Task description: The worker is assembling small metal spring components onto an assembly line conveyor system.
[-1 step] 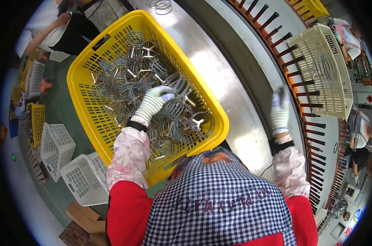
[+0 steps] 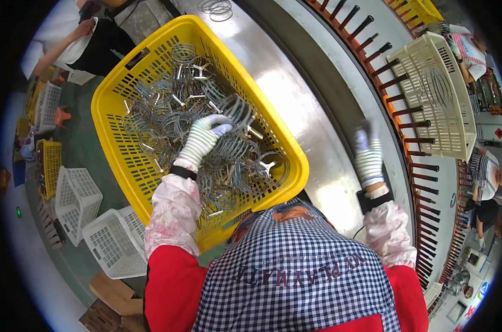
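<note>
A big yellow plastic basket (image 2: 288, 145) stands in front of me, heaped with thin metal wire rings (image 2: 165, 119), many with small metal clips or T-shaped fittings. My left hand (image 2: 200, 143), in a striped glove, reaches into the heap. Its thumb and fingers close on a coiled wire ring (image 2: 238, 110) near the basket's right wall; the fingertips are partly hidden. My right hand (image 2: 369, 157), in a matching glove, hangs over the grey belt channel to the right of the basket. Its fingers are stretched out, slightly blurred, with nothing seen in them.
A smooth metal worktop (image 2: 278, 91) runs beside the basket, with loose wire rings (image 2: 216, 8) at its far end. Right of the channel is a row of dark-tipped pegs (image 2: 411, 112) and a cream crate (image 2: 460, 119). White crates (image 2: 111, 243) stand left. Other people are nearby.
My right hand has moved a little to the left over the channel. My left hand and the ring at its fingers have shifted slightly left.
</note>
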Available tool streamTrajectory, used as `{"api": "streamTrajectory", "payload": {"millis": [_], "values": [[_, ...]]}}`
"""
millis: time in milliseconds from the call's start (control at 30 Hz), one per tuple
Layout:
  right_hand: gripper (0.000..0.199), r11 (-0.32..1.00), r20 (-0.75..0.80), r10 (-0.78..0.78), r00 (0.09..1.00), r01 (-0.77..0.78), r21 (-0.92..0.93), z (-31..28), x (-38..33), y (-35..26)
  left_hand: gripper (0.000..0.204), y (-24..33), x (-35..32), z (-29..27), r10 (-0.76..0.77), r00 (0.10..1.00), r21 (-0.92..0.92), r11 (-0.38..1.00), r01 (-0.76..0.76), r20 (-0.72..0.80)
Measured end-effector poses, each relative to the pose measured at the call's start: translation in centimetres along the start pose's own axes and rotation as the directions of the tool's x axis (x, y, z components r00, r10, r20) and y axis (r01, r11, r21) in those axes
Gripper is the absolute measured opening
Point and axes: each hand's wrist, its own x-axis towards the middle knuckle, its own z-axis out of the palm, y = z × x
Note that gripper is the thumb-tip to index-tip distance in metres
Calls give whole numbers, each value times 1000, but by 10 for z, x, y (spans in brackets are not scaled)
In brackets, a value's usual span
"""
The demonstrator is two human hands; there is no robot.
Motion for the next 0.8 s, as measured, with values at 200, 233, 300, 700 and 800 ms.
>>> {"api": "streamTrajectory", "payload": {"millis": [200, 233, 300, 700, 800], "values": [[52, 996, 438, -56, 897, 18, 90, 51, -22, -55, 22, 83, -22, 1, 71, 997, -408, 909, -80, -38], [55, 983, 622, 49, 782, -148, 109, 49, -18, -64, 23, 89, -22, 9, 89, 996, -441, 894, -83, -8], [62, 793, 799, 126, 588, -544, 275, 48, -22, -72, 24, 103, -24, 25, 107, 993, -530, 846, -62, 54], [33, 652, 746, 219, 629, -663, 368, 1, -41, -114, 20, 194, -44, 79, 691, 685, 632, 642, -433, -233], [33, 672, 727, 220, 650, -641, 370, -5, -46, -123, 19, 209, -44, 98, 734, 643, 726, 563, -394, -219]]}}
